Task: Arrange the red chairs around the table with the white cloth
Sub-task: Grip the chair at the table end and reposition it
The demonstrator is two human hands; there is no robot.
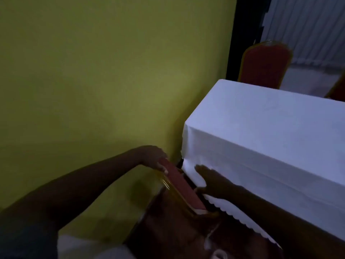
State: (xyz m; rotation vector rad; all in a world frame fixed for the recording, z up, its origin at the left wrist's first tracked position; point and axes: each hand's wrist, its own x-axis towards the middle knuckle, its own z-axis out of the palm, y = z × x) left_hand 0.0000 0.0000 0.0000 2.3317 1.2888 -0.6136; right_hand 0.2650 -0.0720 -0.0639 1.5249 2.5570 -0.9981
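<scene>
My left hand (154,157) curls over the top of a red chair (180,186) pushed against the near side of the table's white cloth (261,131), beside the yellow wall (93,81). My right hand (211,181) lies flat and open on the cloth's hanging edge, gripping nothing. Another red chair (265,64) stands at the far side.

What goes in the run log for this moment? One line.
left hand: gripping near chair back | right hand: on tablecloth edge | far chair: behind table
</scene>
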